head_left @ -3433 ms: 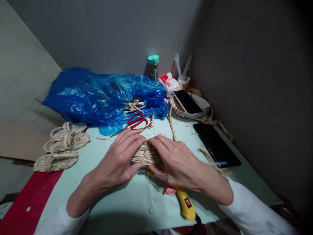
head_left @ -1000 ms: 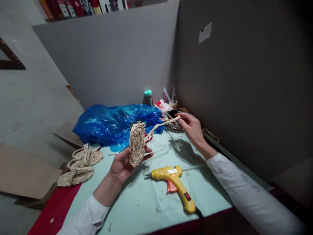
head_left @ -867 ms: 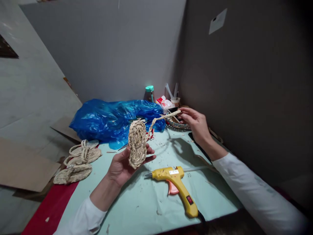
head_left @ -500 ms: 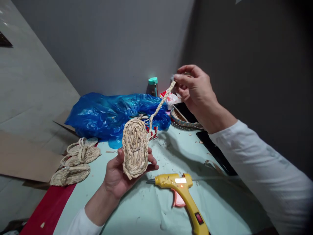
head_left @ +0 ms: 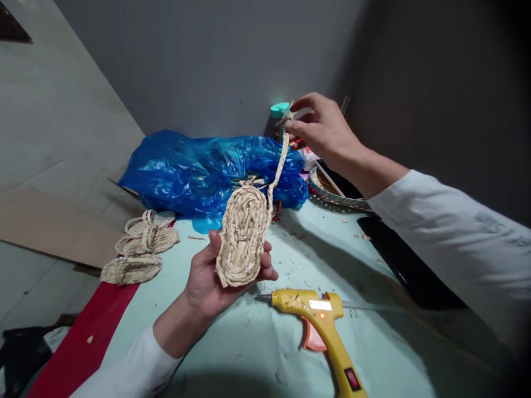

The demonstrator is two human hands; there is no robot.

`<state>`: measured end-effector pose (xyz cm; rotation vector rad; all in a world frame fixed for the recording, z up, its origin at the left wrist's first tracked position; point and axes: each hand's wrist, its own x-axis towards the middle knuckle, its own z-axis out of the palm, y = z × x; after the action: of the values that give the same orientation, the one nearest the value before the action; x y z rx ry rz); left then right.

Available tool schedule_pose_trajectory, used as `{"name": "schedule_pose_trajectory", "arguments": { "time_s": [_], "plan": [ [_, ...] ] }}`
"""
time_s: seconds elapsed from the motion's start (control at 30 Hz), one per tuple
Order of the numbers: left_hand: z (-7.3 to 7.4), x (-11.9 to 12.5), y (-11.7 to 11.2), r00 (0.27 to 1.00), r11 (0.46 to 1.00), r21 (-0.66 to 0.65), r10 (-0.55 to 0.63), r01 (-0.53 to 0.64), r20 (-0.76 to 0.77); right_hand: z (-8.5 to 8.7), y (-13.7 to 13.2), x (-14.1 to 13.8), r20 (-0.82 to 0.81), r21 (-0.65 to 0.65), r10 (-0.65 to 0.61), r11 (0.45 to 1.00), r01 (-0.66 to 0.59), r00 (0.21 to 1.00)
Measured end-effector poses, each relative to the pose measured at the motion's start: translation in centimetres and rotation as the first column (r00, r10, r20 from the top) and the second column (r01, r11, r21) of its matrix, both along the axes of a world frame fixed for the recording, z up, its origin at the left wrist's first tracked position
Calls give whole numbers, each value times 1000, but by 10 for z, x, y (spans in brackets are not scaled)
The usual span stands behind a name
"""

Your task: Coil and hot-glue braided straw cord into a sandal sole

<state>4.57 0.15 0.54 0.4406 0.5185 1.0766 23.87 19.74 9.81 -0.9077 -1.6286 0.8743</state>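
Note:
Resting in my left hand (head_left: 207, 276) is a small oval sole (head_left: 243, 237) of coiled, braided straw, its flat face turned toward me. Thumb and fingers grip it from both sides. From its right edge a straw braid (head_left: 280, 166) rises up to my right hand (head_left: 317, 124), which pinches the upper end; the fingertips partly hide that end. Below and to the right of the sole, a yellow glue gun (head_left: 323, 307) lies on the table with its orange light lit and its nozzle pointing left.
Several small straw sandals (head_left: 145, 237) sit at the left table edge, near a red strip (head_left: 103, 315). Behind are a blue plastic bag (head_left: 191, 171) and a bottle with a turquoise lid (head_left: 280, 109). To the right are a round woven tray (head_left: 332, 193) and a black flat object (head_left: 406, 262).
My right hand has risen slightly and drawn the braid more upright. The sole stays in my left hand. The whole view has shifted a little.

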Motion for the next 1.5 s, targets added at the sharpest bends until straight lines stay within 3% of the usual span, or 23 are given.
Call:
{"name": "schedule_pose_trajectory", "arguments": {
  "time_s": [0.13, 0.23, 0.37, 0.53, 0.77, 0.83, 0.9, 0.97, 1.03, 1.13, 1.5],
  "plan": [
    [4, 2, -1, 1000, 1000, 2, -17, 17, 16, -22, -18, 4, 137, -84, 38, 996, -27, 990],
    [6, 3, -2, 1000, 1000, -2, -6, 6, 26, -36, -41, 10, 120, -160, 125, 982, -105, 985],
    [5, 4, -3, 997, 998, -5, -66, 66, 27, -48, -81, 13, -17, -286, 256, 925, -250, 967],
    [-1, 7, -6, 987, 987, -11, -160, 160, 33, -56, -125, 7, -311, -309, 318, 857, -411, 896],
    [-2, 6, -4, 982, 982, 22, -189, 189, 28, -61, -137, 1, -358, -254, 233, 908, -334, 904],
    [0, 6, -2, 988, 989, 14, -144, 145, -47, -63, -133, 4, -350, -231, 176, 936, -267, 920],
    [2, 6, 0, 982, 999, 32, 0, 7, -190, -67, -128, 9, -343, -212, 114, 958, -195, 932],
    [1, 6, 1, 913, 981, 103, 189, -162, -362, -70, -123, 13, -347, -205, 48, 971, -126, 936],
    [0, 5, 1, 818, 950, 189, 312, -250, -484, -73, -119, 17, -358, -207, -7, 976, -72, 934],
    [-3, 5, 1, 758, 934, 252, 354, -254, -547, -75, -118, 19, -360, -204, -34, 978, -43, 932],
    [-2, 9, 2, 679, 908, 290, 418, -302, -603, -77, -127, 16, -349, -177, -37, 984, -27, 936]
  ]
}}
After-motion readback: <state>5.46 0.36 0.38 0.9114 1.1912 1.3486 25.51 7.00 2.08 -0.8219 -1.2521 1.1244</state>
